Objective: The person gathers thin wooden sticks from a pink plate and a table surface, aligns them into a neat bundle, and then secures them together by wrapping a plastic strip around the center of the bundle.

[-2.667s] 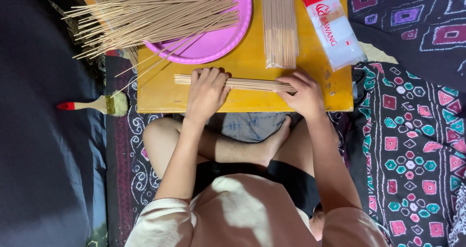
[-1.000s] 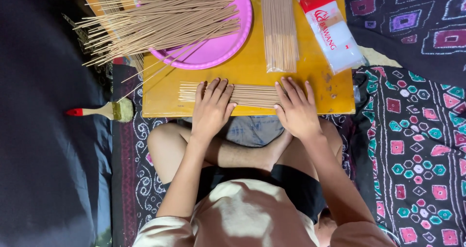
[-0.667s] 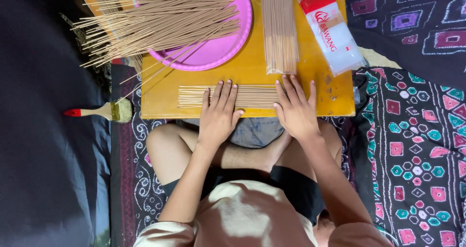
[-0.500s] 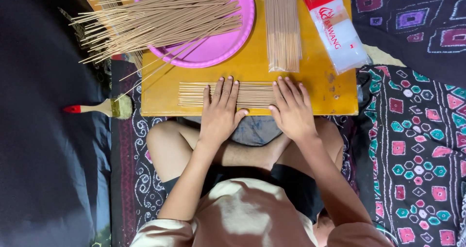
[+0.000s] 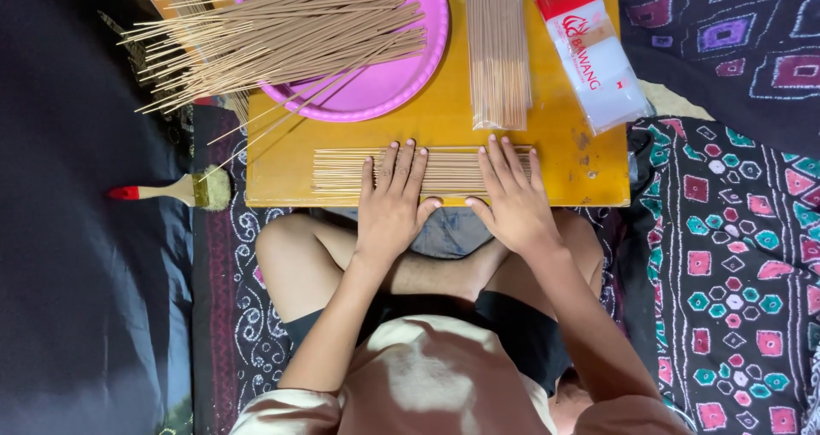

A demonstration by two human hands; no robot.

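A flat row of thin tan sticks (image 5: 342,170) lies sideways along the near edge of a yellow wooden board (image 5: 564,161). My left hand (image 5: 391,204) rests flat on the row, fingers spread. To its right, my right hand (image 5: 512,197) presses down on the same row, palm down. Neither hand grips anything.
A pink plate (image 5: 401,80) at the board's far left carries a loose heap of sticks (image 5: 273,42) fanning out leftward. A neat bundle of sticks (image 5: 498,50) lies lengthwise at the top centre. A white and red packet (image 5: 594,50) sits at the right. A red-handled brush (image 5: 175,190) lies left of the board.
The sticks were gathered in a tight bundle under curled fingers; now they are spread into a flat row and both hands lie open on them, shifted nearer the board's front edge.
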